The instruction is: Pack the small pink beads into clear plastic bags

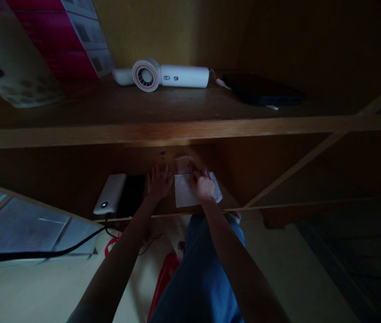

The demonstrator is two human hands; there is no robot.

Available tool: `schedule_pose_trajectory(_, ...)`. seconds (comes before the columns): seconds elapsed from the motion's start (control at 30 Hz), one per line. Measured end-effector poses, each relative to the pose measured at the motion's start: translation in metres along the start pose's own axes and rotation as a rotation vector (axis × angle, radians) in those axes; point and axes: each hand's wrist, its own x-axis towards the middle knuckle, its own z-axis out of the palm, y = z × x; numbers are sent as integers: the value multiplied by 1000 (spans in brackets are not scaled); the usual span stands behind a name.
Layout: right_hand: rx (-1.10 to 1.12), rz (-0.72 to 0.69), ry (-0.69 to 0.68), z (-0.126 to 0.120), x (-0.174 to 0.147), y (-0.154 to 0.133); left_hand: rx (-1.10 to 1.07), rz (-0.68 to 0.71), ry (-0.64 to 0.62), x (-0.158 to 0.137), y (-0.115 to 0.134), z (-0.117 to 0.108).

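Both my hands reach into the dim lower compartment of a wooden shelf. My left hand (159, 181) lies flat on the shelf board with its fingers spread, holding nothing. Just right of it, my right hand (204, 185) is closed, its fingers curled down over a thin white sheet (184, 193), perhaps paper or tissue. What lies inside those fingers is hidden. Part of a crinkled white piece (216, 188) shows right of this hand. Behind the sheet is a pale, see-through piece (184, 164), too dark to name.
A white power bank (110, 194) with a black cable (56, 254) lies beside a dark flat object (130, 195). Above, the shelf edge (163, 131) overhangs my hands. The upper shelf holds a handheld fan (184, 76), a black phone-like object (264, 89) and a cup (15, 67).
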Motion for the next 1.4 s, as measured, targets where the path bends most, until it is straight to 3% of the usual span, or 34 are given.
schedule_pose_trajectory(0.23, 116, -83, 166, 0, 4, -6, 141, 2, -35, 2, -3, 5)
schedule_pose_trajectory(0.4, 234, 13, 265, -2, 10, 5, 125, -4, -116, 7, -7, -3)
schedule_pose_trajectory(0.47, 308, 96, 316, -3, 11, 14, 108, 5, -85, 8, -6, -8)
schedule_pose_trajectory(0.57, 444, 183, 362, -6, 13, 29, 70, 35, 80, 8, 1, -15)
schedule_pose_trajectory(0.63, 520, 258, 348, -8, 12, 36, 31, 69, 194, 9, 10, -21)
schedule_pose_trajectory(0.7, 563, 329, 320, -11, 10, 41, -14, 135, 222, 11, 22, -26)
schedule_pose_trajectory(0.9, 571, 411, 177, -16, 4, 48, -101, 285, 55, 22, 53, -23)
schedule_pose_trajectory(1.1, 344, 217, 183, -13, 21, 36, -66, 301, -38, 27, 63, -10)
schedule_pose_trajectory(1.4, 111, 90, -158, -4, 84, 19, -92, 247, -62, 34, 60, -6)
